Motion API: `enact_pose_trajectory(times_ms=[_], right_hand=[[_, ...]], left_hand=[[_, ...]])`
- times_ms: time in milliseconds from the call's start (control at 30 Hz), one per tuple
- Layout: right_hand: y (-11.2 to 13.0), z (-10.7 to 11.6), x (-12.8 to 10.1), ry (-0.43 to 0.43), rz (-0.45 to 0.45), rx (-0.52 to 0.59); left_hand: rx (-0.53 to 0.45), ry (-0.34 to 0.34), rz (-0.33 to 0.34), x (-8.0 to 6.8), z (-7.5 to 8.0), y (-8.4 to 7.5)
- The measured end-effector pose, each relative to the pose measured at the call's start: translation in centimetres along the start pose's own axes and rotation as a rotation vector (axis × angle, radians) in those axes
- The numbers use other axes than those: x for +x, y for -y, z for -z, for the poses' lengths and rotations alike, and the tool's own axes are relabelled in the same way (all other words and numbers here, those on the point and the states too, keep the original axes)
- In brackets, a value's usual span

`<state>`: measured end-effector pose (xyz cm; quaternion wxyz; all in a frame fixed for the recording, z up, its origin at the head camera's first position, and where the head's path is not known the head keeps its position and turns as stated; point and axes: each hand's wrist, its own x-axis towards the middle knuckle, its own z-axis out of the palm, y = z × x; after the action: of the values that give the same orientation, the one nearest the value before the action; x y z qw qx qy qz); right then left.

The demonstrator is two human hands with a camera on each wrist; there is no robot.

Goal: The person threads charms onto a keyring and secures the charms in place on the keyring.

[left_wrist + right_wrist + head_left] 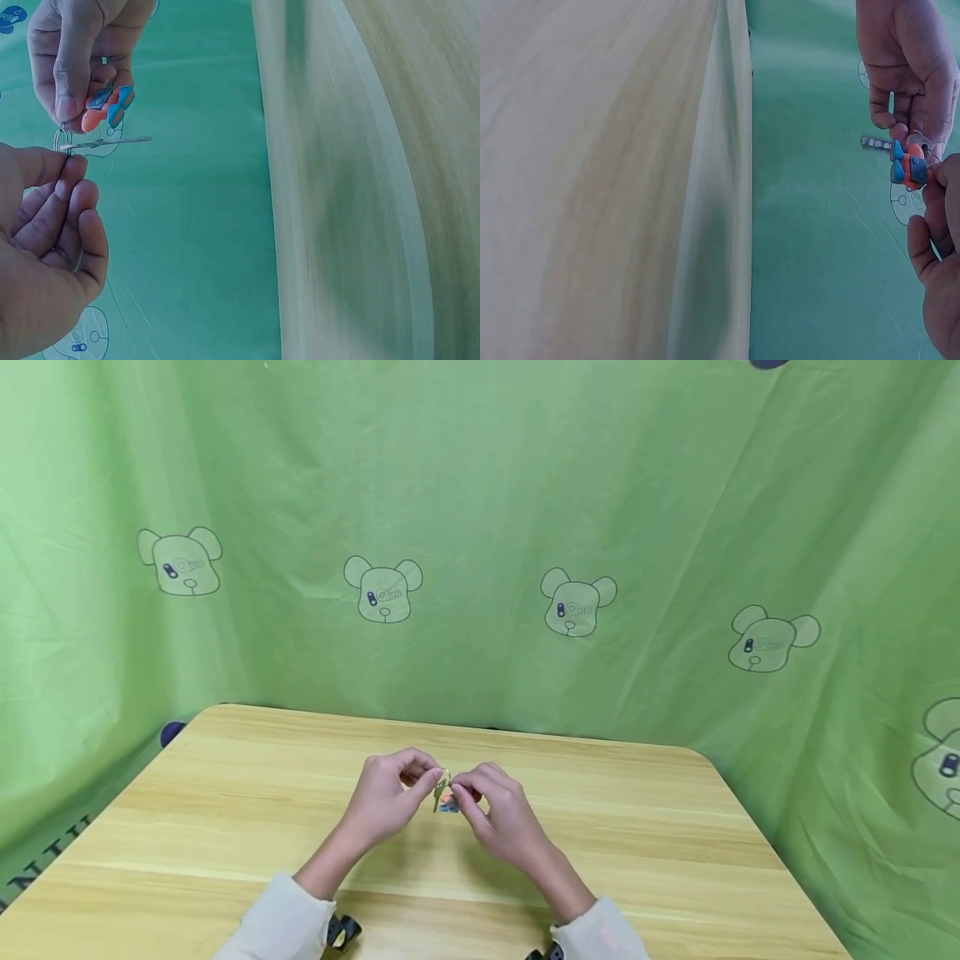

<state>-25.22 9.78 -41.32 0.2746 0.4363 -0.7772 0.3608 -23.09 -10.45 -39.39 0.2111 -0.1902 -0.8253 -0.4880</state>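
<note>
A thin metal key ring (447, 772) is stretched between two hands above the wooden table. My left hand (388, 795) pinches one side of it between thumb and index finger, the other fingers curling loosely below. On the opposite side, my right hand (501, 816) pinches the ring with thumb and fingertips, close to where a small charm hangs. A brass-coloured key (438, 796) dangles from the ring near the left thumb. The charm (109, 107), orange and blue like a tiny figure, hangs beside the key (112, 142). In the right wrist view the charm (911, 169) partly covers the ring.
Under the hands lies a light wood-grain table (262, 793) with rounded far corners. A green curtain (480, 485) printed with bear heads hangs behind and around it. Dark wrist-worn devices (343, 932) sit at the light sleeves (281, 918).
</note>
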Motion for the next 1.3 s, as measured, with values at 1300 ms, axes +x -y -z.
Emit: enact_pose_trajectory(times_ms=[1300], right_hand=[[-1.3, 1.8, -0.5, 0.635, -0.391, 0.187]], left_hand=[[0.047, 0.357, 0.224, -0.4, 0.1, 2.5]])
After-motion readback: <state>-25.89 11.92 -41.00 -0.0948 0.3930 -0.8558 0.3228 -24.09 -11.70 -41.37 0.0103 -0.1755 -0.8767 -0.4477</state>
